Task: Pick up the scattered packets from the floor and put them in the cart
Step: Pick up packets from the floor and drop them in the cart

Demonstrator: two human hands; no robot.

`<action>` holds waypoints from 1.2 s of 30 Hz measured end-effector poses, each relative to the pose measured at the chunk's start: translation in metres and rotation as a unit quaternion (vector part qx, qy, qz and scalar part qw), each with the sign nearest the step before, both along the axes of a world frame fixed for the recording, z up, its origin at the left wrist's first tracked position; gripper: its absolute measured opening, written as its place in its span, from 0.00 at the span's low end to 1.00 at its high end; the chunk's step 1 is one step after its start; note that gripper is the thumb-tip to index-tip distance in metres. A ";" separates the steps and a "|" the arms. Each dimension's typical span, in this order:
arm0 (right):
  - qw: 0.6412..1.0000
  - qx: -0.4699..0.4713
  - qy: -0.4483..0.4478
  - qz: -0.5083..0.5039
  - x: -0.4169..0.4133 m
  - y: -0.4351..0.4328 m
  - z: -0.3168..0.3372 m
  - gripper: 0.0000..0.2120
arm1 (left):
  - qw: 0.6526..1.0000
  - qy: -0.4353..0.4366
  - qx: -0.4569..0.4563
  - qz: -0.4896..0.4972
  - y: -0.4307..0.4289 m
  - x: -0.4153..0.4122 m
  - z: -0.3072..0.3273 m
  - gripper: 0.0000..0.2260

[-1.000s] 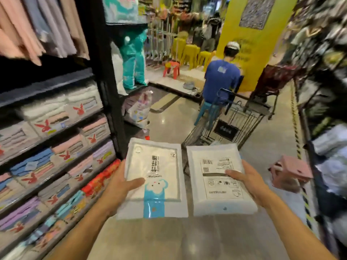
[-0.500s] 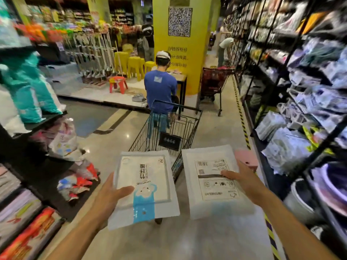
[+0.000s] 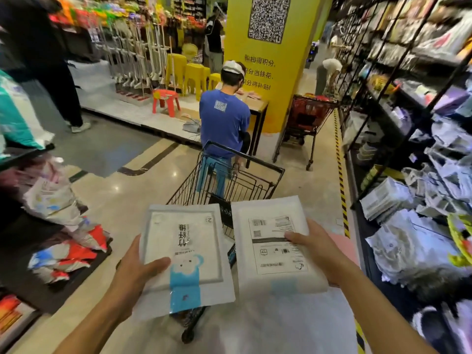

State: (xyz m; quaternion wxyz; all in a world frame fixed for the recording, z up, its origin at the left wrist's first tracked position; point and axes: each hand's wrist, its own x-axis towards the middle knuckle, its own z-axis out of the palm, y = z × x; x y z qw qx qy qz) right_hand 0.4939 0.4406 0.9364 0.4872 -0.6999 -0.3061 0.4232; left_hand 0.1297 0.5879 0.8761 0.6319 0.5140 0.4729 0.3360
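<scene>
Head view: left hand (image 3: 132, 272) pinches the left packet (image 3: 189, 241), right hand (image 3: 321, 251) the right packet (image 3: 270, 272), at six o'clock, before the cart (image 3: 258, 190) at twelve. Probably light, soft, slippery; edge grips suit.

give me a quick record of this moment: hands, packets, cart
left hand: holds blue-print packet, thumb on top
right hand: holds barcode packet, thumb on top
packets: side by side, flat, not yet in cart
cart: black wire, just ahead, near end covered by the packets
beyond: person in blue shirt facing away; red cart by yellow pillar
</scene>
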 end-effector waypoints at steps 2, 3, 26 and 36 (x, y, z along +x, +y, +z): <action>1.000 -0.011 -0.002 0.012 0.019 0.041 -0.001 0.15 | 1.000 -0.006 -0.007 0.011 0.028 0.020 -0.003 0.25; 1.000 -0.015 -0.002 0.019 0.028 0.061 -0.001 0.15 | 1.000 -0.013 -0.008 0.015 0.042 0.029 -0.004 0.25; 0.928 -0.158 -0.023 0.337 0.128 0.477 -0.234 0.22 | 0.919 0.030 -0.172 0.353 0.180 0.153 -0.222 0.28; 0.878 -0.252 -0.090 0.397 0.115 0.512 -0.471 0.19 | 0.878 0.066 -0.295 0.372 0.191 0.184 -0.421 0.26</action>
